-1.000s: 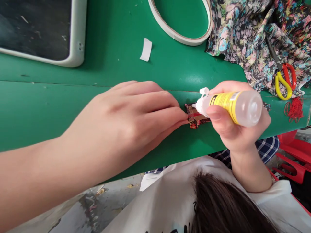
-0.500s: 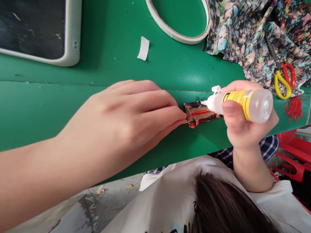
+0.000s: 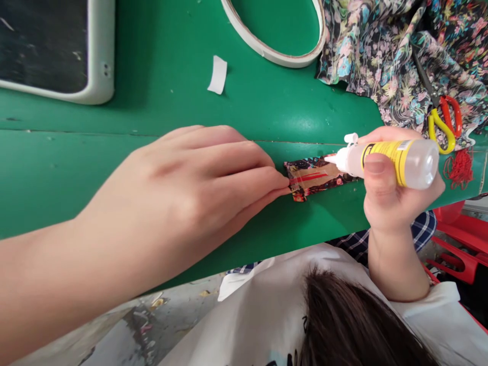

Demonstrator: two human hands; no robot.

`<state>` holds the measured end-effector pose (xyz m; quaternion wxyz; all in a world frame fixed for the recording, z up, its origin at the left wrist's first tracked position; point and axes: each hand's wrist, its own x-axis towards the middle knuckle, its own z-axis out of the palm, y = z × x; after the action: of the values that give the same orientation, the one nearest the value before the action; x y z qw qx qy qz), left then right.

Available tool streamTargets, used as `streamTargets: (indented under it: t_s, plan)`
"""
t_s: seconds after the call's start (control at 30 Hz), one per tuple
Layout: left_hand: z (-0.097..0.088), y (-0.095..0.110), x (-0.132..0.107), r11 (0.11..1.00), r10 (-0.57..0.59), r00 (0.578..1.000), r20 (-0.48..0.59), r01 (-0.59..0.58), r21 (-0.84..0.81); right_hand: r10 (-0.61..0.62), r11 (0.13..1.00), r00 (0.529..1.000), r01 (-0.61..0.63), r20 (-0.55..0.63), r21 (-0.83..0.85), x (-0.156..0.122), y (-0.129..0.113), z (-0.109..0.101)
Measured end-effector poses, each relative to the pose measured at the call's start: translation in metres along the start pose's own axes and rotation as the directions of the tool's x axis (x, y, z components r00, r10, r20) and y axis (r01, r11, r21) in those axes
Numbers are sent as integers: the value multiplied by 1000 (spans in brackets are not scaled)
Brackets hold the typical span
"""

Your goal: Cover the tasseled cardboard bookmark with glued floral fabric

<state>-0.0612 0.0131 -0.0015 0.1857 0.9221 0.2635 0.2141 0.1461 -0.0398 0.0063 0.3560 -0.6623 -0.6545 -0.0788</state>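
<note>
My left hand (image 3: 202,178) pinches the left end of a small strip of dark floral fabric (image 3: 301,194), which lies on the green table. Along the strip's middle runs a piece of brown cardboard (image 3: 332,171) with red lines on it. In my right hand (image 3: 396,203) is a clear glue bottle (image 3: 392,160) with a yellow label, tilted on its side. Its white nozzle (image 3: 337,158) points left and is at the strip's upper edge; whether it touches is hard to tell. The small cap hangs open above the nozzle. My right hand and the bottle hide the strip's right end.
A roll of white tape (image 3: 272,53) and a white paper scrap (image 3: 217,74) lie farther back. Crumpled floral fabric (image 3: 354,66) holds scissors (image 3: 442,122), with red thread (image 3: 459,169) nearby. A framed dark panel (image 3: 101,76) stands at the upper left; a red chair (image 3: 463,239) is at right.
My right hand has moved the glue bottle to the right along the strip, uncovering more of the cardboard. My left hand keeps its pinch; the whole view has shifted slightly.
</note>
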Motion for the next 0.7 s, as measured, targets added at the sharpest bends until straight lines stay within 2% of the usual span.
streamTargets:
  t_s: [0.1, 0.3, 0.7]
  plan:
    - [1, -1, 1, 1000, 12, 1000, -10, -12, -5, -7, 1000, 1000, 7, -28, -13, 1, -2, -3]
    - [2, -3, 4, 999, 49, 999, -13, -49, -3, 10, 993, 998, -4, -55, 116, 6, -4, -10]
    - [0, 0, 0, 1000, 20, 1000, -9, -20, 20, 91, 983, 991, -73, -97, 170, 6, 10, -17]
